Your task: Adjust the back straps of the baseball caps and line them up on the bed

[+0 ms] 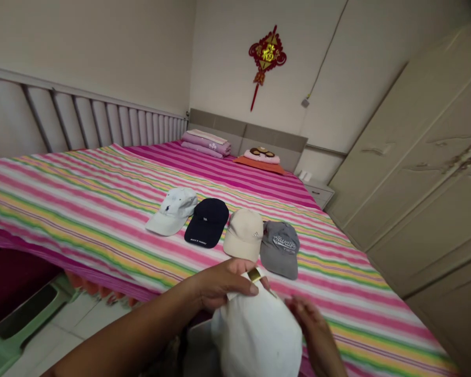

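My left hand (227,285) pinches the strap end of a white cap (262,330), its thumb lying on the fabric beside a gold-coloured metal buckle (254,274). Along the cap's right side is my right hand (312,327), fingers stretched out and slightly blurred; whether they touch the cap I cannot tell. Just beyond, a row of caps lies on the striped bedspread (102,209): a pale cap (176,207) with a small dark emblem, a navy cap (208,220), a beige cap (244,233) and a grey cap (280,246) with white lettering.
Folded purple bedding (206,144) and a pink folded item (262,155) rest near the headboard (255,131). A white slatted rail (102,115) runs along the left. At right stand wardrobes (427,173) and a bedside cabinet (320,192). A green plastic stool (35,319) is at lower left.
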`<state>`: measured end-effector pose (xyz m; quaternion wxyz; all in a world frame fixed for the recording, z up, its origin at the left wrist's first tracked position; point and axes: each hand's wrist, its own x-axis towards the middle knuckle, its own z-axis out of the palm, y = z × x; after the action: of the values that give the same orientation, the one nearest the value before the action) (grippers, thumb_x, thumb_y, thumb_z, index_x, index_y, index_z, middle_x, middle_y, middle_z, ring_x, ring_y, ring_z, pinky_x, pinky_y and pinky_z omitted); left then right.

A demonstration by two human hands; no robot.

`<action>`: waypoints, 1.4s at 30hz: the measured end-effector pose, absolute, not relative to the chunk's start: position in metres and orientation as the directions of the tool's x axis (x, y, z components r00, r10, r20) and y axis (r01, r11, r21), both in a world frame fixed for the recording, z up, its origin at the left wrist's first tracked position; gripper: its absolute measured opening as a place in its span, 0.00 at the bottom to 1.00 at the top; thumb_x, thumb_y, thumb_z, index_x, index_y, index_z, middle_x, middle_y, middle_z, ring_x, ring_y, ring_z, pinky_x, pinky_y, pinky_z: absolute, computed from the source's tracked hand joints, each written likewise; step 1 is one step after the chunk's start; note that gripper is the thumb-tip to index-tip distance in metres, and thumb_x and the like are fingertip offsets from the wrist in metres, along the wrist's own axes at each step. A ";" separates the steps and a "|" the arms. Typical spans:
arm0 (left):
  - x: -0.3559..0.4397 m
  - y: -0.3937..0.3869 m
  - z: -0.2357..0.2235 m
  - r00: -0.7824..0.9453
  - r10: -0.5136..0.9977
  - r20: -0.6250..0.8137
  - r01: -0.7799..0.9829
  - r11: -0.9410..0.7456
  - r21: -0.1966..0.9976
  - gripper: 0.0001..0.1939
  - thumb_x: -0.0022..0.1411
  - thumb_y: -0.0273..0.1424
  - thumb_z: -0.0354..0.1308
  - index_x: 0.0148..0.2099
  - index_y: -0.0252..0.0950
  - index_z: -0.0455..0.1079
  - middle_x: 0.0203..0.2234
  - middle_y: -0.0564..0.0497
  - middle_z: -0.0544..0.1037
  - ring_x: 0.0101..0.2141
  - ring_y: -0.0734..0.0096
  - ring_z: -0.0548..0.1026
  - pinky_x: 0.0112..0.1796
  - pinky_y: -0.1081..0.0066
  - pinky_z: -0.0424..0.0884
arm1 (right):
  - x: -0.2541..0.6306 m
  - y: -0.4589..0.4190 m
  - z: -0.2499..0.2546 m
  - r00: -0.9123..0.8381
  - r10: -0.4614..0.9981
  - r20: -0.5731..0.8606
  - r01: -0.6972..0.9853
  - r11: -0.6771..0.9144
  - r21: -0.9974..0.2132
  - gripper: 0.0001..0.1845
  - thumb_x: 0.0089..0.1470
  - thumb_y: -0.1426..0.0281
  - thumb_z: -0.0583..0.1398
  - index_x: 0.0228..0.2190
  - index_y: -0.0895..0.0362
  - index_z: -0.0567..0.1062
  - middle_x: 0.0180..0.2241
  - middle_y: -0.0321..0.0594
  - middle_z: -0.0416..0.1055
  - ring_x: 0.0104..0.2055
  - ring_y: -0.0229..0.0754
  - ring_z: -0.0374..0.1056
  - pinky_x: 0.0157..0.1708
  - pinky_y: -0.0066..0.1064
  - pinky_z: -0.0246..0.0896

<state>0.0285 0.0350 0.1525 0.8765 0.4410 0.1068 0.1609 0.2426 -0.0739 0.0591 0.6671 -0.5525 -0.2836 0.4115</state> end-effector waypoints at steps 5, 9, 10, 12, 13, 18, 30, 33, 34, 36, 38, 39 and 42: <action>0.025 0.020 0.155 0.999 0.038 0.010 -0.032 0.635 0.772 0.29 0.34 0.27 0.63 0.44 0.32 0.69 0.32 0.48 0.74 0.35 0.67 0.71 0.36 0.72 0.64 | 0.213 -0.085 0.146 0.244 0.921 0.304 0.383 0.196 -0.903 0.18 0.46 0.64 0.60 0.41 0.53 0.72 0.45 0.45 0.70 0.47 0.47 0.64 0.45 0.37 0.60; 0.020 0.011 0.156 0.999 -0.028 0.043 -0.018 0.592 0.806 0.25 0.39 0.28 0.62 0.44 0.31 0.68 0.33 0.47 0.74 0.34 0.66 0.72 0.35 0.71 0.64 | 0.177 -0.094 0.166 -0.069 0.890 0.451 0.652 0.383 -0.655 0.25 0.46 0.68 0.60 0.48 0.50 0.66 0.48 0.44 0.67 0.49 0.47 0.63 0.44 0.35 0.62; 0.019 0.010 0.156 0.999 0.002 0.039 -0.033 0.570 0.821 0.22 0.42 0.29 0.62 0.43 0.31 0.69 0.32 0.47 0.75 0.32 0.68 0.73 0.34 0.71 0.65 | 0.173 -0.095 0.164 -0.089 0.884 0.460 0.667 0.396 -0.631 0.26 0.46 0.68 0.60 0.49 0.50 0.66 0.48 0.44 0.68 0.48 0.46 0.64 0.42 0.34 0.63; 0.018 0.007 0.155 0.997 0.075 0.022 -0.060 0.542 0.838 0.16 0.47 0.31 0.60 0.40 0.30 0.70 0.30 0.46 0.75 0.28 0.72 0.72 0.32 0.73 0.65 | 0.170 -0.096 0.159 -0.081 0.874 0.480 0.679 0.401 -0.615 0.26 0.46 0.68 0.60 0.49 0.51 0.65 0.47 0.45 0.68 0.46 0.46 0.65 0.40 0.33 0.65; 0.019 0.006 0.154 0.994 0.113 0.009 -0.069 0.538 0.840 0.15 0.48 0.31 0.60 0.39 0.30 0.71 0.29 0.46 0.75 0.27 0.73 0.72 0.31 0.75 0.65 | 0.169 -0.095 0.157 -0.071 0.865 0.496 0.678 0.406 -0.612 0.26 0.46 0.68 0.60 0.49 0.51 0.66 0.46 0.45 0.69 0.45 0.46 0.66 0.39 0.32 0.65; 0.022 0.002 0.150 0.965 0.257 -0.055 -0.095 0.538 0.838 0.14 0.50 0.33 0.60 0.38 0.30 0.71 0.26 0.46 0.74 0.23 0.77 0.70 0.27 0.77 0.64 | 0.169 -0.091 0.155 -0.027 0.828 0.561 0.700 0.416 -0.581 0.23 0.46 0.69 0.60 0.47 0.54 0.67 0.42 0.44 0.71 0.41 0.44 0.68 0.36 0.29 0.66; 0.021 -0.002 0.142 0.853 0.505 -0.129 -0.092 0.388 0.917 0.12 0.43 0.34 0.64 0.27 0.28 0.71 0.17 0.53 0.69 0.17 0.81 0.63 0.21 0.79 0.57 | 0.159 -0.092 0.161 -0.015 0.893 0.450 0.624 0.360 -0.694 0.18 0.48 0.65 0.58 0.43 0.54 0.70 0.38 0.45 0.71 0.38 0.44 0.67 0.35 0.31 0.63; 0.020 0.001 0.136 0.853 0.513 -0.100 -0.106 0.357 0.928 0.11 0.43 0.33 0.64 0.26 0.29 0.70 0.18 0.53 0.70 0.19 0.81 0.64 0.22 0.79 0.58 | 0.164 -0.088 0.161 -0.002 0.969 0.247 0.423 0.224 -0.878 0.16 0.51 0.61 0.55 0.40 0.57 0.71 0.33 0.42 0.71 0.35 0.41 0.66 0.33 0.31 0.62; 0.019 0.002 0.135 0.855 0.509 -0.099 -0.104 0.356 0.929 0.11 0.43 0.34 0.64 0.25 0.29 0.70 0.18 0.53 0.70 0.18 0.81 0.64 0.22 0.79 0.58 | 0.165 -0.086 0.160 0.011 0.985 0.170 0.349 0.156 -0.924 0.16 0.52 0.61 0.53 0.38 0.58 0.72 0.31 0.41 0.71 0.32 0.40 0.65 0.32 0.30 0.61; 0.019 0.003 0.132 0.858 0.504 -0.100 -0.100 0.356 0.929 0.11 0.44 0.34 0.63 0.26 0.30 0.71 0.17 0.53 0.70 0.17 0.81 0.64 0.21 0.79 0.57 | 0.166 -0.084 0.158 0.049 0.996 0.074 0.221 0.062 -0.973 0.16 0.52 0.59 0.54 0.31 0.60 0.71 0.24 0.37 0.67 0.26 0.36 0.61 0.26 0.26 0.56; 0.019 0.002 0.131 0.858 0.503 -0.100 -0.105 0.362 0.926 0.10 0.44 0.33 0.63 0.27 0.30 0.71 0.17 0.53 0.70 0.17 0.81 0.64 0.21 0.79 0.57 | 0.165 -0.083 0.156 0.074 0.996 0.046 0.142 0.035 -0.989 0.16 0.50 0.58 0.56 0.23 0.60 0.67 0.18 0.32 0.59 0.21 0.32 0.54 0.21 0.24 0.49; 0.018 0.002 0.132 0.857 0.506 -0.098 -0.113 0.370 0.922 0.10 0.43 0.32 0.63 0.26 0.30 0.71 0.17 0.54 0.70 0.17 0.81 0.64 0.21 0.79 0.57 | 0.165 -0.083 0.154 0.070 0.997 0.036 0.110 0.028 -0.994 0.17 0.49 0.58 0.57 0.21 0.59 0.64 0.17 0.30 0.55 0.20 0.30 0.50 0.20 0.23 0.46; 0.016 0.003 0.135 0.858 0.503 -0.102 -0.146 0.429 0.891 0.10 0.40 0.31 0.65 0.25 0.30 0.70 0.17 0.53 0.70 0.17 0.81 0.64 0.21 0.80 0.58 | 0.165 -0.080 0.151 0.045 0.998 -0.036 -0.013 -0.035 -0.999 0.18 0.47 0.58 0.58 0.20 0.58 0.61 0.16 0.27 0.50 0.18 0.29 0.44 0.18 0.22 0.40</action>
<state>0.0160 0.0033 0.1353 0.8260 0.4969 0.1796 0.1963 0.1654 -0.0803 0.1509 0.5052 -0.5168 -0.4765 0.5007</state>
